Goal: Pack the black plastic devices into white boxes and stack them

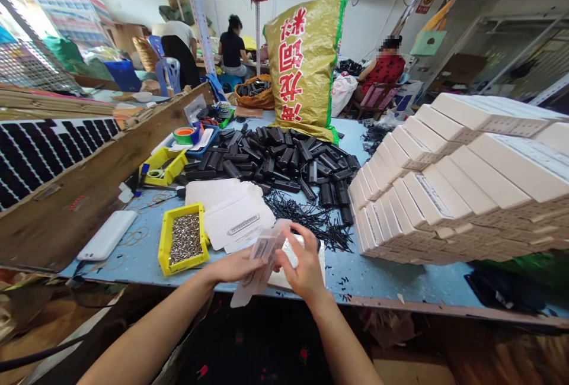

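At the near edge of the blue table [391,278], both my hands hold a flat white carton blank [260,260], tilted and partly folded. My left hand [235,266] grips its left side with closed fingers. My right hand [304,263] curls over its right side. Under them lies a small stack of more white blanks [235,213]. A yellow tray of small metal screws [184,238] sits just left of my left hand. Thin black pins [311,219] are scattered beyond my right hand.
A heap of black plastic parts [284,163] fills the middle of the table, with a big yellow sack [304,65] behind it. Stacked white boxes [444,189] stand at the right. A white phone-like slab [108,235] and a wooden board [89,183] lie left. Several people sit at the back.
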{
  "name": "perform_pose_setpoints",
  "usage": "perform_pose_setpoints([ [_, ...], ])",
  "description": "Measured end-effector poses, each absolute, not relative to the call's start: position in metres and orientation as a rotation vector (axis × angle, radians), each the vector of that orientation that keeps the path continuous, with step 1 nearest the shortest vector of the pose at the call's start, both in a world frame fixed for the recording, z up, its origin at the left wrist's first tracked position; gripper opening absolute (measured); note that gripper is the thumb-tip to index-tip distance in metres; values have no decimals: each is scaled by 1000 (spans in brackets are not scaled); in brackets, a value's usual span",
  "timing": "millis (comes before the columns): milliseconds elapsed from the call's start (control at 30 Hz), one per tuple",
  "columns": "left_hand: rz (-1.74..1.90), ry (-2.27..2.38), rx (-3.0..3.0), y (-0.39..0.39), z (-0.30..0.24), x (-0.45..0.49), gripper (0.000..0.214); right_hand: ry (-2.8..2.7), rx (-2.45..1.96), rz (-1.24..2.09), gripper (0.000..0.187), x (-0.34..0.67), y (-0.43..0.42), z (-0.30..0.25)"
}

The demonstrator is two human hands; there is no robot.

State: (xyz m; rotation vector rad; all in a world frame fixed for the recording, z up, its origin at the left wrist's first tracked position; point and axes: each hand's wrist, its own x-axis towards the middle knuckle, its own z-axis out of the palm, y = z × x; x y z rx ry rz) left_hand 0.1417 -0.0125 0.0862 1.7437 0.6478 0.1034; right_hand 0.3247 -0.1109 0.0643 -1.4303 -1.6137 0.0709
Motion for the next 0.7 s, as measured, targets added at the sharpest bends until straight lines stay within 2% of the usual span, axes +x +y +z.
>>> perform_pose_setpoints([
  [33,132,622,1661,-22,85,143,38,-1678,-1403,-17,39,320,-108,71],
  [100,187,623,1573,-36,80,142,45,-1762,-1373,-71,30,315,-107,78],
  [200,203,597,1569,-41,69,133,76,-1901,-1353,130,10,316,-120,75],
  [300,177,776,1796,-39,66,118,106,-1989,-1354,398,12,318,-135,69],
  [367,172,823,1939,-39,72,112,99,-1811,-1358,517,18,317,-138,64],
  [467,222,641,2074,-45,81,114,48,-1296,-1224,771,32,310,-132,55],
  [500,246,588,2080,-49,83,118,39,-1161,-1170,884,39,307,-129,52],
  [533,269,560,2065,-52,83,123,39,-1072,-1134,986,44,305,-127,49],
  [600,315,600,1990,-58,80,134,65,-1057,-1120,1072,51,301,-125,48],
  [667,376,702,1891,-63,75,144,98,-1200,-1122,970,54,299,-126,52],
  [700,399,740,1840,-64,73,147,107,-1289,-1117,902,53,300,-128,54],
])
